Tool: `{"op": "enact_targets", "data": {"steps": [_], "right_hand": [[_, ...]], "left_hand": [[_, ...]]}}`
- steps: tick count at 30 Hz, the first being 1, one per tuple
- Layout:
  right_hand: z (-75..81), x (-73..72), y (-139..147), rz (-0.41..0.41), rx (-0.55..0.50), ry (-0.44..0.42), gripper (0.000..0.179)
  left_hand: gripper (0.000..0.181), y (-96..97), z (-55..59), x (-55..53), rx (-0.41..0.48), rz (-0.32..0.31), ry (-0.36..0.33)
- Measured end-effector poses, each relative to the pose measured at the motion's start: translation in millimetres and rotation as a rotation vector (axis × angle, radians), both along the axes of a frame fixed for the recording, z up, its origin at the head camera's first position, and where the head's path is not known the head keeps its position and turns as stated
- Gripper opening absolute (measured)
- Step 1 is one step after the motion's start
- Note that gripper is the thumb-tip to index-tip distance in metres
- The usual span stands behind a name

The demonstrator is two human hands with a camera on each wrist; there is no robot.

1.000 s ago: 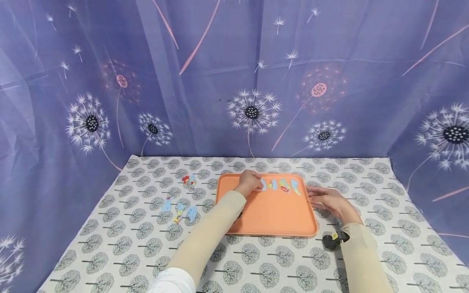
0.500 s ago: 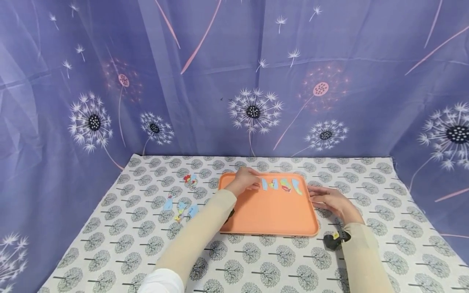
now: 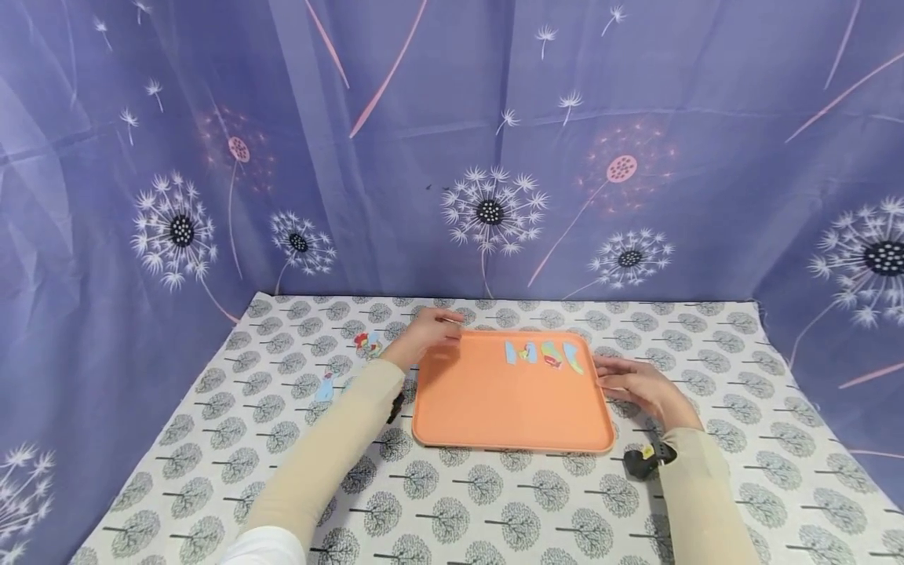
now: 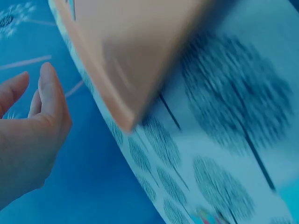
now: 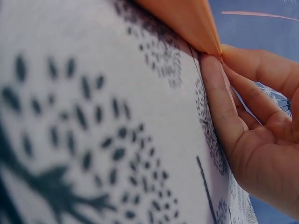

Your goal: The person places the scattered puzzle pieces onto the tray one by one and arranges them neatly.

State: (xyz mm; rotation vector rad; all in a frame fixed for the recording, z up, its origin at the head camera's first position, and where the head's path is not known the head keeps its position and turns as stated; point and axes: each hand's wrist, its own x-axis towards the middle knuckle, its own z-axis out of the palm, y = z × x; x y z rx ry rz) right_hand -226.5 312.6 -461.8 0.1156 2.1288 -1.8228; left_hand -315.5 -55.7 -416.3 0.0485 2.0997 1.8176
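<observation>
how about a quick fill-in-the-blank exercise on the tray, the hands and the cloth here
1. The right hand pinches the edge of a tray coloured ____.
2. The left hand, holding nothing, is near the tray's far ____ corner.
3. On the tray lies a row of exactly ____ puzzle pieces.
4. The white tablecloth is printed all over with grey ____.

Missing words: orange; left; four; trees
</observation>
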Motion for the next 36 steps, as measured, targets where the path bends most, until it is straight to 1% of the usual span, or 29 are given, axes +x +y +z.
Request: {"op": "enact_targets", "data": {"steps": [3, 7, 13, 18, 21, 23, 27, 32, 36], "right_hand": [[-0.3, -0.1, 0.9, -0.001, -0.010, 0.003, 0.065], [-0.4, -0.6, 1.1, -0.004, -0.019, 0.004, 0.065], [0.0, -1.1, -2.5, 0.009, 0.000, 0.003, 0.065], [-0.4, -0.8, 0.3, 0.034, -0.014, 0.005, 0.067], [-0.8, -0.8, 2.7, 0.035, -0.016, 0.004, 0.068], [-0.3, -0.2, 3.2, 0.026, -0.013, 0.004, 0.068], [-0.6, -0.2, 2.6, 0.024, -0.019, 0.008, 0.068], [-1.4, -0.7, 2.3, 0.017, -0.036, 0.006, 0.068], [-1.6, -0.8, 2.0, 0.015, -0.035, 0.005, 0.068]], "left_hand": [[0.042, -18.9, 2.6, -0.5, -0.001, 0.015, 0.012], [0.041, -46.7, 6.7, 2.8, -0.005, 0.027, 0.024], [0.043, -86.5, 9.8, 13.2, -0.038, 0.050, 0.029], [0.042, -115.2, 10.9, 21.9, -0.059, 0.061, 0.023], [0.043, -134.0, 8.8, 24.7, -0.055, 0.067, 0.022], [0.045, -146.1, 6.5, 26.8, -0.063, 0.067, 0.027], [0.048, -169.4, 1.2, 31.6, -0.085, 0.064, 0.014], [0.050, -192.4, -5.2, 40.2, -0.146, 0.059, -0.003], [0.051, -206.4, -9.9, 47.2, -0.188, 0.048, -0.019]]}}
